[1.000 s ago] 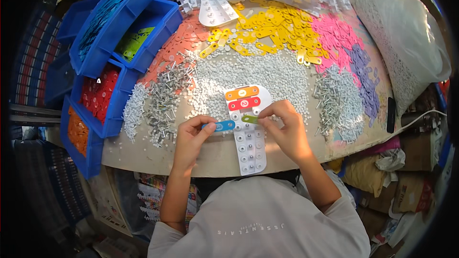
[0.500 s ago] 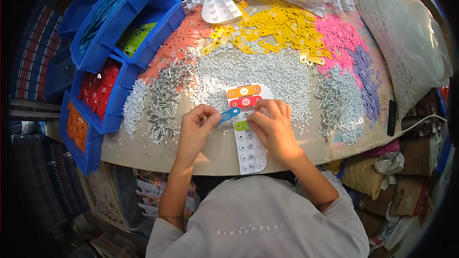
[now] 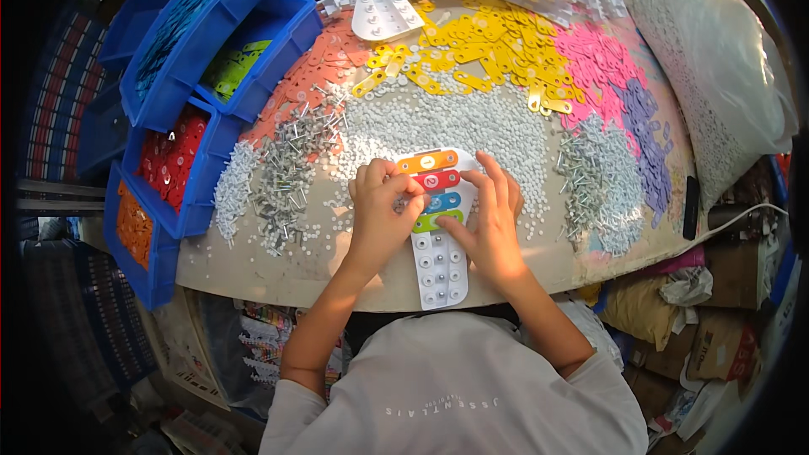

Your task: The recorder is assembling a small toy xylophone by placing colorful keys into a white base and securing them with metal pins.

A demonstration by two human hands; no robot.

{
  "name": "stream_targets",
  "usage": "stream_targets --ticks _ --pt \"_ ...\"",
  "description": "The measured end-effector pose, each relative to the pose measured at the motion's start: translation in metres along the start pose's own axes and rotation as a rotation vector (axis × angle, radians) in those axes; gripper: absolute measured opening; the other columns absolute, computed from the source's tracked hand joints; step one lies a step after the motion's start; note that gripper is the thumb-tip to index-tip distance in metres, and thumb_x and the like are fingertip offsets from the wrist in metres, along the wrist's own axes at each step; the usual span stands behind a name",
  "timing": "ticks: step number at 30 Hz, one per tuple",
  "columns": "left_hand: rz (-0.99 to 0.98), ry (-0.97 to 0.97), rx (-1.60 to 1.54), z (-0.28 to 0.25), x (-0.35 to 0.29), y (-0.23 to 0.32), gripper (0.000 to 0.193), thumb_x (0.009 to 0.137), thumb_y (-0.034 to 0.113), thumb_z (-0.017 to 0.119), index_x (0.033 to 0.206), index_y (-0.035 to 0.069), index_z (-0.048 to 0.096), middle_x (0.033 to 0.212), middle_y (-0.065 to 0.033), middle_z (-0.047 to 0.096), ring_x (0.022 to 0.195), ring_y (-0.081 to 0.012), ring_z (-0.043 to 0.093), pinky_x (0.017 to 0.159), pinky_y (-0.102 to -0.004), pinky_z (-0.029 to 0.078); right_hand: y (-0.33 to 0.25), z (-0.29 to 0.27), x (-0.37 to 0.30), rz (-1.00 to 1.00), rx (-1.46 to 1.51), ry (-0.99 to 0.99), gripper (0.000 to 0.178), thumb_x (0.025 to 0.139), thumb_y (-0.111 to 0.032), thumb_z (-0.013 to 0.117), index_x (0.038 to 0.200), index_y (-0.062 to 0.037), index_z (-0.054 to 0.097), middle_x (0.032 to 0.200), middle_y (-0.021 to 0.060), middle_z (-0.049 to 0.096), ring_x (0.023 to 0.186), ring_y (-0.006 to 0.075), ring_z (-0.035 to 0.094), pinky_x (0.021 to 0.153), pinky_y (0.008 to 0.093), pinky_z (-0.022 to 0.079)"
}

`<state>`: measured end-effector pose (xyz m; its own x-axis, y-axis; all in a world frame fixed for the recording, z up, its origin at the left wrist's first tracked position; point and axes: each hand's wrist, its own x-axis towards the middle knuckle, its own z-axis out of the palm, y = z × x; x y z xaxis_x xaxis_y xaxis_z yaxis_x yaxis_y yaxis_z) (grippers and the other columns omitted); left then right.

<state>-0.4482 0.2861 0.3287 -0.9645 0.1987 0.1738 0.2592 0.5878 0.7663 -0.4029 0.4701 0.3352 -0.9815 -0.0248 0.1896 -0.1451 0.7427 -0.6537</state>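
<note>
"Starting with the biggest, what could go wrong on that table (image 3: 253, 274)?"

"The white board (image 3: 447, 286) lies at the table's near side, between the two hands; uneven pressure could skew it, perhaps into the pale discs (image 3: 472, 126) heaped beyond its far end."

"And the hands themselves?"

"The left hand (image 3: 375, 215) has thumb and fingers gathered at the left ends of the upper bars; whether it pinches one or merely presses, I cannot tell; the right hand (image 3: 493, 227) is spread and loose, clasping nothing, its thumb against the green bar's (image 3: 431, 222) right end."

"Then the bars?"

"The blue bar (image 3: 444, 202) lies across the board, between the red bar (image 3: 440, 179) on its far side and the green one on its near side; the left fingertips partly cover its left end, while its right end shows bare, just beside the right hand; a sideways push on the left could leave it crooked; too firm a right thumb might tip the green one."

"Smallest worry?"

"The metal studs (image 3: 439, 259); a bar's hole set off-centre could catch on one."
</note>
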Motion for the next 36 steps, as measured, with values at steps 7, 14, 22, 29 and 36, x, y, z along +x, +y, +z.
stream_targets --ticks 7,14,22,29,36 --pt "0.082 0.041 0.115 0.005 -0.002 0.007 0.015 0.076 0.010 0.079 0.081 0.011 0.065 0.101 -0.0037 0.050 0.105 -0.0243 0.048 0.094 -0.0419 0.033 -0.001 0.000 0.001 0.009 0.005 -0.015 0.070 0.074 -0.023 0.086 0.132 -0.0066 0.051 0.154 0.0152 0.036 0.139 0.0373 0.033 0.113 0.0503 0.025" --pt "0.044 0.238 0.026 -0.045 0.060 -0.046 0.010 0.088 0.013 0.069 0.094 0.005 0.070 0.090 -0.0144 0.070 0.083 -0.0332 0.065 0.078 -0.0441 0.048 -0.002 -0.002 -0.002 -0.003 0.014 -0.018 0.065 0.076 -0.022 0.084 0.130 -0.0067 0.052 0.153 0.0135 0.037 0.137 0.0370 0.034 0.113 0.0500 0.026" --pt "-0.102 0.204 0.389 -0.126 0.122 -0.111 0.015 0.094 0.010 0.060 0.098 0.004 0.072 0.093 -0.0190 0.069 0.092 -0.0398 0.066 0.079 -0.0452 0.051 -0.013 -0.016 0.046 -0.301 -0.098 0.037 0.029 0.085 -0.015 0.074 0.113 -0.0130 0.067 0.113 0.0054 0.061 0.109 0.0277 0.053 0.096 0.0432 0.037" --pt "0.131 0.081 0.512 -0.114 0.138 -0.136 0.019 0.088 0.007 0.065 0.106 0.005 0.070 0.105 -0.0116 0.065 0.101 -0.0343 0.063 0.082 -0.0434 0.052 -0.003 0.053 0.176 -0.577 -0.280 0.109 0.026 0.079 -0.004 0.063 0.103 -0.0115 0.071 0.101 0.0070 0.064 0.101 0.0261 0.056 0.090 0.0400 0.040" --pt "0.173 0.046 0.598 -0.120 0.135 -0.138 0.012 0.086 0.008 0.067 0.097 0.004 0.065 0.101 -0.0100 0.061 0.100 -0.0331 0.063 0.080 -0.0444 0.053 0.008 0.104 0.228 -0.551 -0.420 -0.011 0.019 0.081 -0.011 0.065 0.098 -0.0132 0.072 0.101 0.0070 0.065 0.107 0.0273 0.057 0.092 0.0409 0.041"
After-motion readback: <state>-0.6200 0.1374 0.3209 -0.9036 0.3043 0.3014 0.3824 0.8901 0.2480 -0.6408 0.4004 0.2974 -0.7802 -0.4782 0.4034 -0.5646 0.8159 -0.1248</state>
